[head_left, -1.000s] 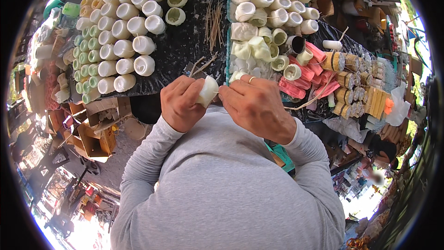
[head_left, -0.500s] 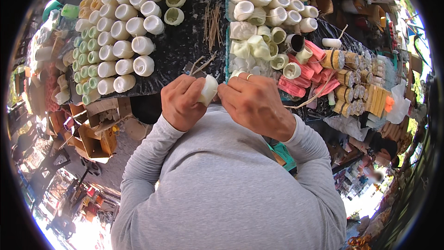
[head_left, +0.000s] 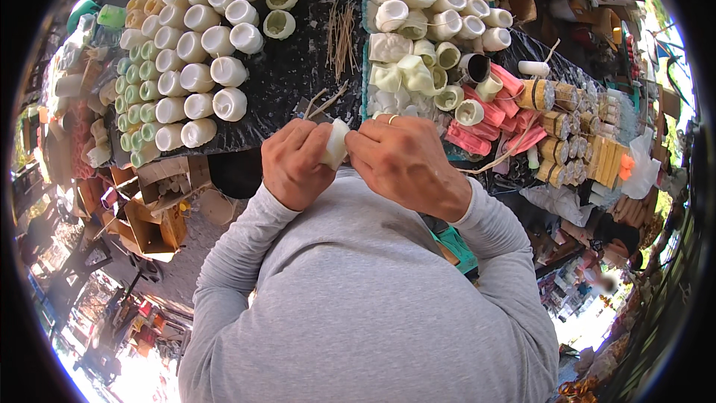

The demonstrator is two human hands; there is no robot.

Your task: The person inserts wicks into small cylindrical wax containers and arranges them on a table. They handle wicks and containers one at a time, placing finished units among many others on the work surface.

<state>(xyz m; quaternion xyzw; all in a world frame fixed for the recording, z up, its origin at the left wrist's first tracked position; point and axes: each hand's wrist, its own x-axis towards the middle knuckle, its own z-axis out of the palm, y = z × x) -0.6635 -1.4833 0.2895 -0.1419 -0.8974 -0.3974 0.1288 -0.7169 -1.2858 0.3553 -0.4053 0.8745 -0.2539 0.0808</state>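
Note:
In front of my torso, my left hand (head_left: 297, 163) is closed around a small translucent white wax piece (head_left: 337, 140), partly hidden by its fingers. My right hand (head_left: 409, 163), with a ring on one finger, is beside it, thumb and fingers pinched together at the piece's right side. Whatever lies in that pinch is hidden. Just beyond my left hand a few thin twigs (head_left: 326, 104) rest on the black-covered table (head_left: 298, 60). Rows of white wax cups (head_left: 229, 104) stand to the left, with smaller green ones (head_left: 149, 90) at their outer edge.
More white cups (head_left: 449, 1) fill the right side, beyond a teal edge (head_left: 365, 45). Nearer are pink wax pieces (head_left: 477, 130), a dark cup (head_left: 475, 69) and yellow bundles (head_left: 554, 151). Thin sticks (head_left: 343, 41) lie mid-table. Cardboard boxes (head_left: 153, 227) sit low at the left.
Both hands stay at the white wax piece. My right hand has shifted slightly left, closer to it. The table's contents look unchanged.

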